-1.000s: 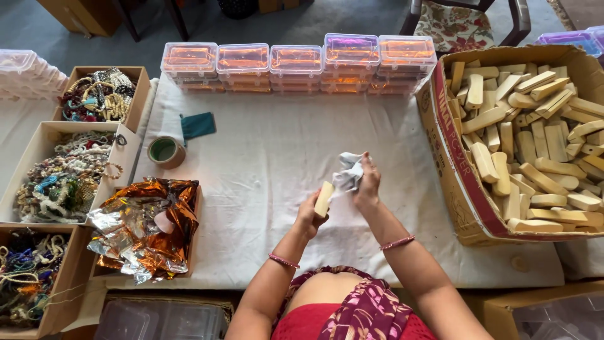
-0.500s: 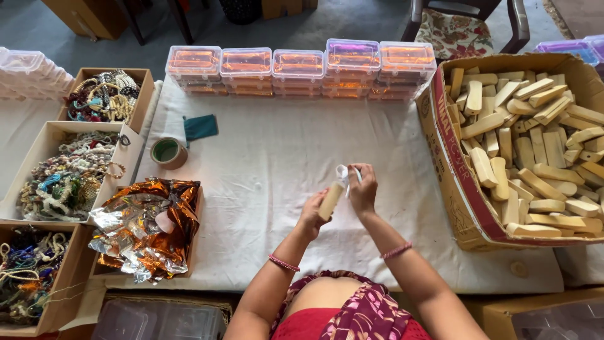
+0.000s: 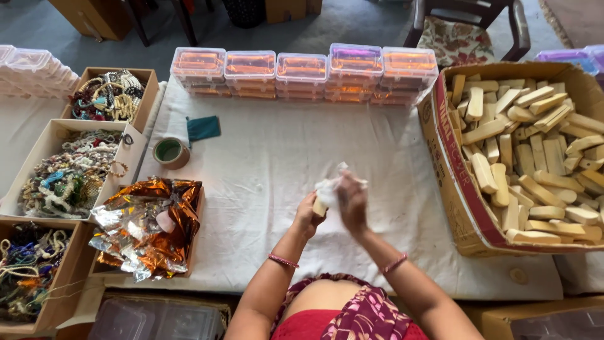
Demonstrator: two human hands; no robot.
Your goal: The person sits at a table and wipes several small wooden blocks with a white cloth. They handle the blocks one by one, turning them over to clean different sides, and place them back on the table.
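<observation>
Head view, the only one I have. I take the large cardboard box of pale wooden sticks (image 3: 528, 157) as my landmark; it sits at the right edge of the tabletop (image 3: 270, 151), which is covered with a white cloth.

To the left of that box, over the middle of the tabletop, I see both hands raised and close together. The left hand (image 3: 308, 215) is clenched around the lower end of one pale wooden stick (image 3: 321, 206), held roughly upright. The right hand (image 3: 352, 203) is blurred; it grips a crumpled white cloth (image 3: 332, 185) pressed against the upper part of the stick. I cannot tell how far the cloth wraps around it. Each wrist carries a pink bangle.

Beyond the hands, up and left of the box, a row of clear plastic lidded containers (image 3: 302, 74) with orange contents runs along the far edge of the tabletop. Further left of the box lie a roll of tape (image 3: 170, 152) and a small teal cloth (image 3: 203, 128) just behind it. A crumpled sheet of copper and silver foil (image 3: 146, 226) lies in a low box near the left hand. At the far left, well apart from the landmark box, stand open cardboard boxes of beaded jewellery (image 3: 69, 170).
</observation>
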